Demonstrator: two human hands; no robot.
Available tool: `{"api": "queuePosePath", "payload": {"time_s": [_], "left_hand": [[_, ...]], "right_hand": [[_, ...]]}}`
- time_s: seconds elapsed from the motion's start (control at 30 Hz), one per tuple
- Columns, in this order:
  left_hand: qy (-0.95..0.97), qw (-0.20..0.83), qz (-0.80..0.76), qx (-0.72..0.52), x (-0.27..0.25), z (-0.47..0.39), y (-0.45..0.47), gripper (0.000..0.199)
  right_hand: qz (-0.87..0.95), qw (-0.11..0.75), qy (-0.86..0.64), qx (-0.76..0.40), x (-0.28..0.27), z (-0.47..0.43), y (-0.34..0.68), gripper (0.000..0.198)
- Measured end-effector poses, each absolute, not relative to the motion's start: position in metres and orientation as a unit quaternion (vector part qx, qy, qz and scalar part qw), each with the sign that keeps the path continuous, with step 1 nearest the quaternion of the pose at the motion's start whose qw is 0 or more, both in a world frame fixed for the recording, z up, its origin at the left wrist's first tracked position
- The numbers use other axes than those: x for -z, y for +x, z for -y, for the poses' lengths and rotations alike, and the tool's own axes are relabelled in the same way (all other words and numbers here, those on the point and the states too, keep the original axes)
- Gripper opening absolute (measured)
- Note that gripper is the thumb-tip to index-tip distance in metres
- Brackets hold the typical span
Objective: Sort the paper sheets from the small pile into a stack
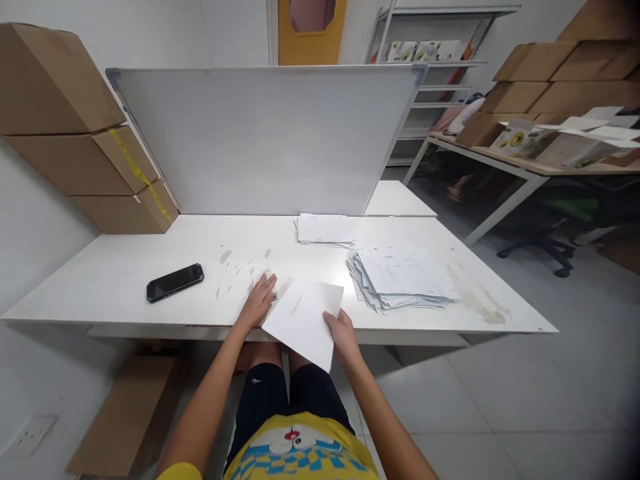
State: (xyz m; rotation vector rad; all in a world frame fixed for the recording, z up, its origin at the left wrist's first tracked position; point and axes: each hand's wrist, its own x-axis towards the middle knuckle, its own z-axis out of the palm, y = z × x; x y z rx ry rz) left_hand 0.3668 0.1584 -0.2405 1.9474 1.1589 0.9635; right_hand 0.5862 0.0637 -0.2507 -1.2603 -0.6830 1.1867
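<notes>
Head view: white sheet point(303, 317) between my hands.
Right hand point(344, 333): nearer, fingers pinching its edge, sheet leftward.
Left hand point(260, 300): over something pale point(269, 273), sheet rightward; finger spread I cannot tell.
Long axis: unclear.

The left hand point(259, 300) covers most of a small pale thing point(269, 273), leaving unclear what it is, and the right hand point(343, 335) has its fingers partly hidden behind a sheet of paper point(303, 323) whose faint mark is too blurred to read. Print on the bigger paper stack point(410, 272) is too small to make out, and the whiteboard point(265, 140) hides part of the shelf point(425, 105). The picture's edges cut off the brown boxes point(55, 80) at left and the yellow shirt point(305, 463) below.
</notes>
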Motion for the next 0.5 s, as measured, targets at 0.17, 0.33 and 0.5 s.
{"api": "queuePosePath", "payload": {"time_s": [0.17,0.33,0.5], "left_hand": [[0.658,0.476,-0.406,-0.419,0.229,-0.157,0.362,0.049],[0.622,0.527,-0.348,-0.463,0.226,-0.157,0.351,0.046],[0.546,0.545,-0.322,-0.548,0.228,-0.164,0.342,0.049]], "right_hand": [[0.358,0.584,-0.551,-0.477,0.267,-0.057,0.560,0.048],[0.340,0.595,-0.546,-0.482,0.271,-0.059,0.543,0.052],[0.297,0.613,-0.520,-0.515,0.252,-0.060,0.540,0.045]]}}
